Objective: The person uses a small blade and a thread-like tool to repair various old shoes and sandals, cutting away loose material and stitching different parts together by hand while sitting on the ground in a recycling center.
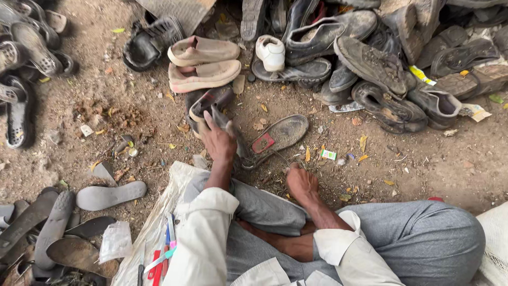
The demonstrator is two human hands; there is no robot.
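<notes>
Dusty brown earth lies under everything here, and a person sits cross-legged on it with grey trousers and cream sleeves, both arms stretched forward. The left hand (218,142) reaches to a dark shoe (207,106) lying just ahead of the knees, fingers curled over its worn upper and gripping it, so the shoe is tilted up off the ground toward the person rather than lying flat. The right hand (300,182) rests low beside a knee, knuckles up and fingers bent under; whether it pinches anything I cannot tell, since the fingertips are hidden. Between the two hands, a little farther out, a dark sole (279,135) lies bottom-up with a red patch at its heel, near enough for either hand. Beyond it a heap of worn black shoes (370,58) is banked along the top, a pair of tan shoes (203,63) stacked one on the other beside them, with a small white shoe (271,52) nearby. Loose grey insoles (108,195) lie fanned at the left (sorted apart from whole shoes, it seems). A small green-and-white packet (328,154) lies flat in the dirt right of the sole, and a clear plastic wrapper (115,241) sits near coloured tool handles (164,254) on a white sack (159,212).
</notes>
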